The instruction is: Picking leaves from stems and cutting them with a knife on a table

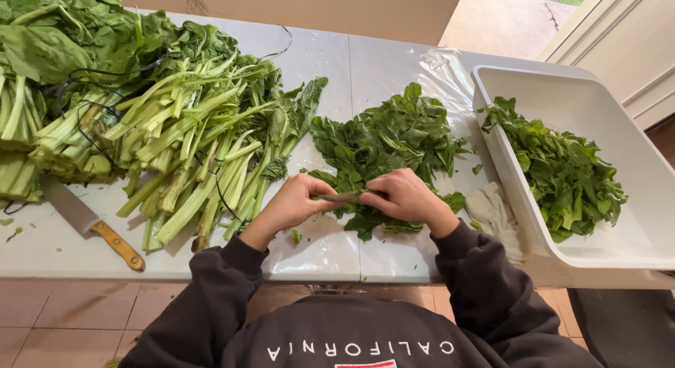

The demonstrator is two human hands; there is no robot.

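My left hand (299, 201) and my right hand (404, 197) meet over the near edge of the table, both pinching a thin green stalk (342, 197) with leaf attached. Right behind them lies a loose pile of picked green leaves (385, 139) on the plastic-covered table (330, 73). To the left, a big heap of stripped pale green stalks (193, 150) fans out, with uncut leafy bunches (63, 44) further left.
A white tub (619, 136) at the right holds more picked leaves (562, 171). A crumpled cloth (496, 210) lies beside it. A knife with a wooden handle (91, 224) rests at the front left. Black cords run over the stalk heap.
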